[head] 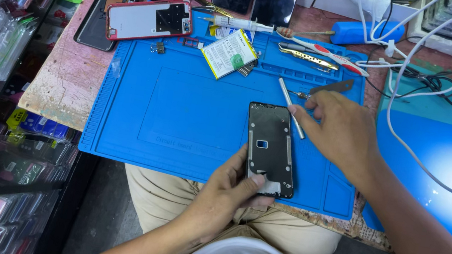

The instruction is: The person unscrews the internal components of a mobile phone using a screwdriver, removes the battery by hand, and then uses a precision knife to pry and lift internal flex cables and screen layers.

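The left hand (pixel 225 190) pinches the bottom edge of a black phone frame (pixel 270 149), thumb pressed on its lower face, fingers underneath; the frame lies on the blue repair mat (pixel 180 113) near its front edge, just over the person's lap. That grip is narrow, so a nudge could likely tip the frame off the worktop (pixel 63 83). The right hand (pixel 343 130) closes its fingers on a slim white pry tool (pixel 291 107) whose tip points away, beside the frame's right edge; a slip could scratch the frame. The frame looks thin, glossy black, with a small rectangular cut-out in the middle and a pale patch at the bottom
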